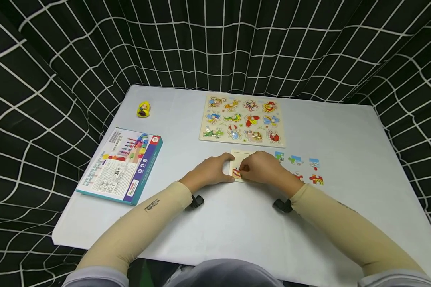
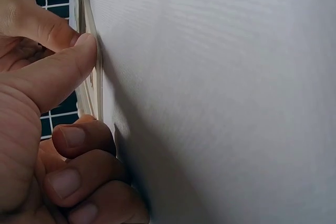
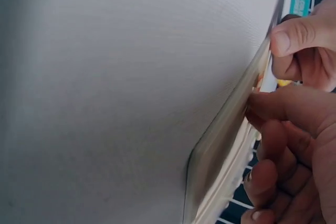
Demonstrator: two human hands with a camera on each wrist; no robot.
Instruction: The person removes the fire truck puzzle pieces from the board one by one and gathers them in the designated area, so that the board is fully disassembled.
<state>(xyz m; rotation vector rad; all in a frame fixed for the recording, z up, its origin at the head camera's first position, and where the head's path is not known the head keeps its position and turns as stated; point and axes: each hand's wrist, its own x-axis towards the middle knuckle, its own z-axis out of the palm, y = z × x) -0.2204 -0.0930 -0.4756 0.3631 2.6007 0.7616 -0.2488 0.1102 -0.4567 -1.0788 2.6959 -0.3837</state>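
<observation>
A small wooden puzzle tray [image 1: 240, 154] lies flat on the white table in front of the person. The left hand [image 1: 212, 170] holds its left side, thumb at the near corner and a finger at the far one. In the left wrist view, the thumb [image 2: 79, 59] presses on the tray's edge. Inside the tray's lower left, the right hand [image 1: 263, 167] pinches a small red puzzle piece [image 1: 236, 172], mostly hidden by the fingertips. Loose jigsaw pieces, among them a red and yellow one [image 1: 316, 179] and a blue one [image 1: 314, 162], lie to the right of the right hand.
A wooden peg board with insect pictures [image 1: 242, 123] lies beyond the tray. On the left is a flat beaded-box toy carton [image 1: 120, 165]. A small yellow toy [image 1: 143, 109] sits near the far left corner. Black netted curtains [image 1: 230, 44] surround the table [image 1: 215, 223].
</observation>
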